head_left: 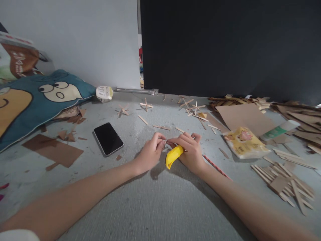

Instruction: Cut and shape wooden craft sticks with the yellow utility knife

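Observation:
My right hand (188,150) is closed around a yellow utility knife (173,156), whose curved handle end sticks out toward me; its blade is not visible. Thumb and fingertips of my left hand (151,151) are pinched together right beside the right fingertips. Something tiny and pale seems to sit between the two hands, too small to make out. Just beyond them a few wooden craft sticks (162,127) lie on the grey table (150,214). A red patterned pencil-like stick (216,166) lies by my right wrist.
Left of my hands are a phone (108,138), brown cardboard (54,150) and a blue cushion (59,90). Small crossed-stick pieces (146,105) stand farther back. On the right lie a yellow tissue pack (244,142), a glue stick (280,130) and a stick pile (286,184). Dark panel (230,47) behind.

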`<state>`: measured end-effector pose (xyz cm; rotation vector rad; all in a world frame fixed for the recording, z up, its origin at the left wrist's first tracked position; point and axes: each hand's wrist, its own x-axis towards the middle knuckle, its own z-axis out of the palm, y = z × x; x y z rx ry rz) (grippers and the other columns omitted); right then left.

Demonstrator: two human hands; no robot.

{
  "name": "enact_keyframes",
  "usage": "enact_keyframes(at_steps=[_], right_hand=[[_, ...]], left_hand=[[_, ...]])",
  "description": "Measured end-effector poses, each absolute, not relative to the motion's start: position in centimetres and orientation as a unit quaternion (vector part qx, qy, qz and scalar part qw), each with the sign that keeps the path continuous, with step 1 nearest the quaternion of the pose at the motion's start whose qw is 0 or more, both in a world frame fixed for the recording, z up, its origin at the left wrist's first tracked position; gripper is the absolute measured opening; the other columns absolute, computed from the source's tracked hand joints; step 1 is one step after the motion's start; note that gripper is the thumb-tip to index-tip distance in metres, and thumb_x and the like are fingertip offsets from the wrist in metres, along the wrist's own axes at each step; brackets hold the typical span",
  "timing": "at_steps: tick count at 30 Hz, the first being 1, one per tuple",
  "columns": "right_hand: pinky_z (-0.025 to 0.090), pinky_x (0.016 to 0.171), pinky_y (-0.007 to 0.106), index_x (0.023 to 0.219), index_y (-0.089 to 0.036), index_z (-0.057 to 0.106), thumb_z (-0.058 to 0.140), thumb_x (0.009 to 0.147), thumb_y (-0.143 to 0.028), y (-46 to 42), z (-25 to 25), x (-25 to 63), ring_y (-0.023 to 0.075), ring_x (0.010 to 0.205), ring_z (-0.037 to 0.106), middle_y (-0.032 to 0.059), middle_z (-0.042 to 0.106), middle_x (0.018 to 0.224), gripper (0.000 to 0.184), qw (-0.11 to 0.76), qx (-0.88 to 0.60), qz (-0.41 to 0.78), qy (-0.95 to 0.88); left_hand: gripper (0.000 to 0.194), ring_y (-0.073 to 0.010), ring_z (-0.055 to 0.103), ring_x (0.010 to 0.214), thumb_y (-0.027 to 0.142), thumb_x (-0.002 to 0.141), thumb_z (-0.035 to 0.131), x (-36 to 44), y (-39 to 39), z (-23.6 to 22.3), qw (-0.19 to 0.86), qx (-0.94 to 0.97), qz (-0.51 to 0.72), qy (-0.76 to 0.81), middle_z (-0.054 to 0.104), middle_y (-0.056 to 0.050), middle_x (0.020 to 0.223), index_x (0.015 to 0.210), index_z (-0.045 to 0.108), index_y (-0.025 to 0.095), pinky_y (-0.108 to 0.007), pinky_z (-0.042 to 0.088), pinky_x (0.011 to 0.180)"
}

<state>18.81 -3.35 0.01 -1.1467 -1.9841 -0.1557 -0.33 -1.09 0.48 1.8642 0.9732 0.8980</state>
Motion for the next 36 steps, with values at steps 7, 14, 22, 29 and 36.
enact_keyframes(at_steps=[7, 14, 22, 29, 36], right_hand=[[0.027, 0.085, 0.039, 0.094, -0.026, 0.076, 0.06, 0.103, -0.022, -3.2, -0.2, 18.9, 0.0179, 0.075, 0.061, -0.0018, 0.068, 0.073, 0.018, 0.422, -0.45, -0.012, -0.787], [0.029, 0.084, 0.038, 0.091, -0.024, 0.071, 0.061, 0.099, -0.024, -2.7, -0.8, 18.9, 0.0181, 0.074, 0.062, -0.0002, 0.07, 0.077, 0.014, 0.421, -0.465, 0.023, -0.778], [0.027, 0.081, 0.038, 0.09, -0.022, 0.065, 0.057, 0.091, -0.008, -2.8, -0.9, 18.5, 0.0191, 0.079, 0.064, 0.0011, 0.071, 0.081, 0.015, 0.387, -0.417, 0.019, -0.822], [0.027, 0.081, 0.039, 0.102, -0.022, 0.069, 0.05, 0.107, -0.027, -2.8, -0.9, 18.8, 0.0207, 0.078, 0.064, 0.0029, 0.071, 0.081, 0.02, 0.446, -0.48, -0.06, -0.754], [0.026, 0.08, 0.037, 0.088, -0.02, 0.064, 0.052, 0.106, -0.024, -2.8, -1.1, 18.6, 0.0199, 0.077, 0.062, 0.004, 0.071, 0.08, 0.022, 0.357, -0.459, -0.036, -0.812]], left_hand=[[0.009, -0.0176, 0.055, 0.069, 0.032, 0.104, 0.044, -0.2, -1.2, 0.7, 0.434, 0.725, 0.36, 0.394, 0.057, 0.004, 0.068, 0.103, 0.047, 0.023, -0.03, 0.036, 0.067], [0.006, -0.0173, 0.054, 0.066, 0.03, 0.103, 0.046, -0.2, -1.2, 0.7, 0.434, 0.72, 0.369, 0.397, 0.056, 0.005, 0.066, 0.103, 0.047, 0.024, -0.029, 0.035, 0.066], [0.01, -0.0159, 0.048, 0.062, 0.033, 0.103, 0.046, -0.5, -1.1, 0.3, 0.413, 0.713, 0.382, 0.418, 0.053, 0.007, 0.067, 0.107, 0.044, 0.024, -0.028, 0.033, 0.065], [0.025, -0.0143, 0.05, 0.063, 0.046, 0.097, 0.057, -0.6, -0.4, -0.1, 0.464, 0.653, 0.406, 0.44, 0.057, 0.004, 0.072, 0.094, 0.052, 0.021, -0.026, 0.035, 0.061], [0.041, -0.0148, 0.053, 0.065, 0.06, 0.093, 0.064, -0.2, -0.1, 0.0, 0.527, 0.602, 0.459, 0.387, 0.054, 0.004, 0.068, 0.095, 0.054, 0.021, -0.027, 0.04, 0.065]])
